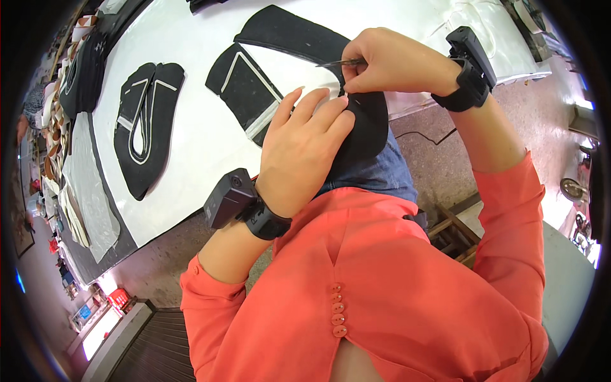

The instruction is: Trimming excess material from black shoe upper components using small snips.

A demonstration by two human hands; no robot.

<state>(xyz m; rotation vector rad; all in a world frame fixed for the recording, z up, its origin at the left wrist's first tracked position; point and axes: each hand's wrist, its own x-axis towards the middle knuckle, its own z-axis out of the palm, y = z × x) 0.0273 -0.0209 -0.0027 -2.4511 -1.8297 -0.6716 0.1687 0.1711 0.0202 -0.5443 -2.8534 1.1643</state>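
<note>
A black U-shaped cut piece point(359, 127) with pale edging, like a shoe upper, lies across the table edge and hangs over my lap. My left hand point(305, 149) rests on its near side, fingers stretched out toward the inner curve. My right hand point(394, 63) is closed at the piece's right side, thumb and forefinger at its inner edge. From that fist a thin pointed metal tool point(344, 63) sticks out to the left; its handle is hidden, so its kind is unclear. Whether the right fingertips also pinch the edge cannot be made out.
A second black piece with pale trim point(149, 127), folded over, lies to the left on the white tabletop point(210, 159). Beyond the table's left side are a stack of black pieces point(83, 76) and clear plastic sheeting point(92, 191). A wooden stool point(453, 232) stands below right.
</note>
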